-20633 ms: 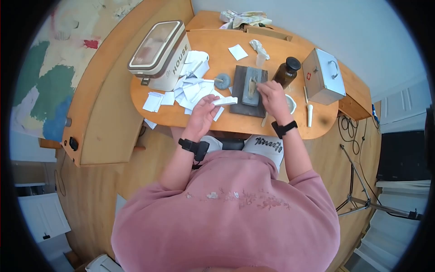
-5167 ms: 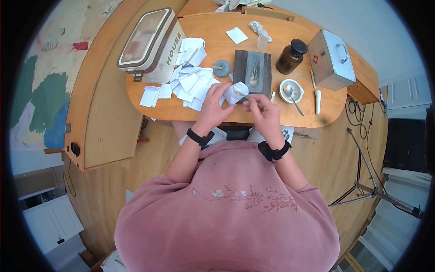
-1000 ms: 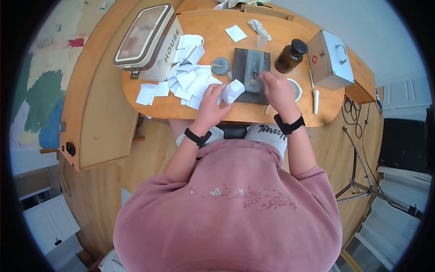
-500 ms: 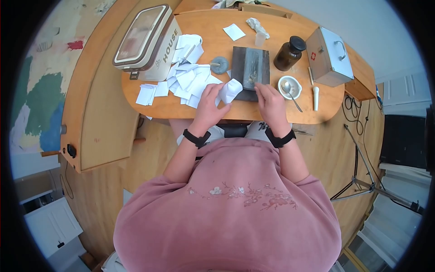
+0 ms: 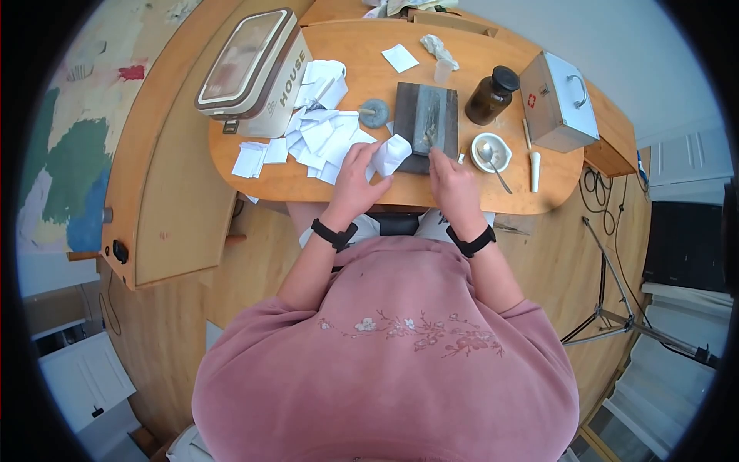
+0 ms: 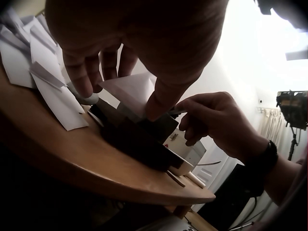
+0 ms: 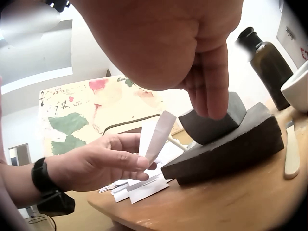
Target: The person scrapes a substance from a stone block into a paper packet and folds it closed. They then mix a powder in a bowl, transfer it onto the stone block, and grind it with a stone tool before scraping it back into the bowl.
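Observation:
In the head view my left hand (image 5: 356, 183) grips an open folded white paper pouch (image 5: 391, 155), thumb on one side and fingers on the other. My right hand (image 5: 457, 187) is at the front end of a long grey block (image 5: 429, 108), which lies on a dark slab (image 5: 406, 108) and has tan bits on it. Between the right thumb and fingers, in the left wrist view, a small thin tool (image 6: 177, 112) shows beside the paper (image 6: 132, 90); most of it is hidden. The right wrist view shows the paper (image 7: 156, 137) in the left hand (image 7: 103, 161).
Loose white papers (image 5: 315, 138) and a lidded HOUSE box (image 5: 265, 108) are at the left. A round grey piece (image 5: 374, 113) lies beside the slab. To the right stand a brown bottle (image 5: 489, 100), a white bowl (image 5: 500, 146) with a spoon, a white pestle (image 5: 535, 173) and a metal case (image 5: 562, 115).
The paper was a flat folded strip at first and is now an opened pouch. Over the last second my right hand has come back from above the grey block to its front end.

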The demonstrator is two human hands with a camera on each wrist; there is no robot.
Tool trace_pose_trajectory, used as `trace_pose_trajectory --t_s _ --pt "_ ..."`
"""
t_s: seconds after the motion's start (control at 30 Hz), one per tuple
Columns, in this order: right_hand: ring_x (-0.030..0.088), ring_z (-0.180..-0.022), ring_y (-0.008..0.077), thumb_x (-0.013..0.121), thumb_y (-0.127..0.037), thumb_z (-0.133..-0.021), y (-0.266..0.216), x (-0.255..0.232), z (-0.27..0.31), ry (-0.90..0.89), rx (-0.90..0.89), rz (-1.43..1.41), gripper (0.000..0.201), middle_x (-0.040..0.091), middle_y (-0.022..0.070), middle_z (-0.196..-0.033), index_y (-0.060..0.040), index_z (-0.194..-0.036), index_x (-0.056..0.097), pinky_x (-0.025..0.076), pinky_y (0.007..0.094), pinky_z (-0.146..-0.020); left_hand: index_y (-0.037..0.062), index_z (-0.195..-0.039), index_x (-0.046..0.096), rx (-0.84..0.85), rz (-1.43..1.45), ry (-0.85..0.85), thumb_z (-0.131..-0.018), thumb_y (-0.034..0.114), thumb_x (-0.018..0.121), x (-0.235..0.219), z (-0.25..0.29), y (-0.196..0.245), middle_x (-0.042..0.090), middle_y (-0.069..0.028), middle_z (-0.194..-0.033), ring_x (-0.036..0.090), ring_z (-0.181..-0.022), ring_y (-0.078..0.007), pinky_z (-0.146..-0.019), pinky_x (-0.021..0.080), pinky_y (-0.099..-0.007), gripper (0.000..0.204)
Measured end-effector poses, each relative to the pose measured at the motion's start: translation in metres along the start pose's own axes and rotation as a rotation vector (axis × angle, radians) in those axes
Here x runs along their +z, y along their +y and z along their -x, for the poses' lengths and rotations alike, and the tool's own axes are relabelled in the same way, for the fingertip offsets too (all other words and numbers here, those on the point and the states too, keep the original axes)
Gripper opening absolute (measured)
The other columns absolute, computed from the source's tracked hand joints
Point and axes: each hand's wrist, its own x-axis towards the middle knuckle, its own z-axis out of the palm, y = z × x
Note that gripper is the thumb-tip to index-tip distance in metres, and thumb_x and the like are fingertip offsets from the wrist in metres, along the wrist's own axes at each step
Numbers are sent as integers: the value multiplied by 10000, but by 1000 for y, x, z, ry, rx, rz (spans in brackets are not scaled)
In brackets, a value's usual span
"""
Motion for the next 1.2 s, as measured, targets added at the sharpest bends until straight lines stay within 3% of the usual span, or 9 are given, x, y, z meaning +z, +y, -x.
trace_pose_trajectory --t_s 0.37,0.43,0.57,0.63,0.67,0.73,0.93,1.0,1.2 --pt "754 -761 454 714 -48 -1062 -22 27 -2 129 141 -240 131 743 257 -819 34 -1164 704 603 503 -660 12 -1506 635 14 -29 11 -879 108 902 2 -1 -5 621 -149 -1434 655 -1295 -316 -1035 587 -421 688" --pt "833 -802 341 696 -64 -1097 -20 33 0 102 266 -328 145 806 218 -888 41 -1196 718 638 406 -683 12 -1505 636 12 -31 11 -876 107 905 2 0 -5 625 -150 -1427 658 -1290 -318 -1031 588 -420 691" --pt "833 -786 332 687 -72 -1102 -27 40 -5 232 333 -489 123 796 194 -827 43 -1141 702 649 396 -705 11 -1507 635 9 -23 11 -874 107 907 3 0 -5 629 -154 -1419 661 -1284 -320 -1026 588 -421 695" --pt "844 -819 224 657 -120 -1148 -26 45 -5 292 533 -718 188 830 149 -882 64 -1130 697 674 346 -772 10 -1507 634 7 -18 13 -874 107 906 3 0 -6 627 -156 -1420 661 -1284 -320 -1027 587 -421 695" --pt "844 -819 224 657 -120 -1148 -26 45 -7 289 533 -719 188 830 149 -882 63 -1130 697 674 346 -772 10 -1509 632 3 -23 12 -875 108 905 3 0 -6 626 -157 -1420 661 -1283 -321 -1027 587 -422 697" --pt "831 -872 197 614 -159 -1186 -25 42 -9 362 672 -1033 256 828 165 -986 87 -1170 684 690 335 -826 9 -1510 631 -2 -27 10 -876 110 905 3 0 -6 625 -157 -1421 662 -1282 -321 -1028 587 -423 698" --pt "824 -936 236 588 -168 -1201 -8 37 -7 404 776 -1236 287 802 232 -1097 103 -1267 656 708 365 -866 7 -1506 629 9 -43 10 -874 122 908 3 -5 -4 620 -155 -1423 659 -1282 -327 -1036 586 -428 700" --pt "823 -936 234 591 -173 -1201 -7 32 -5 406 777 -1229 293 803 230 -1102 105 -1266 657 707 362 -865 0 -1482 626 -26 6 -10 -860 145 898 2 -8 1 632 -192 -1389 623 -1321 -405 -1136 525 -468 694" --pt "822 -921 216 607 -172 -1195 -25 7 6 298 690 -1134 287 819 203 -1090 96 -1261 687 698 346 -851 16 -1486 633 -12 -12 -17 -857 145 894 3 -14 5 636 -184 -1393 613 -1336 -409 -1138 524 -475 693"
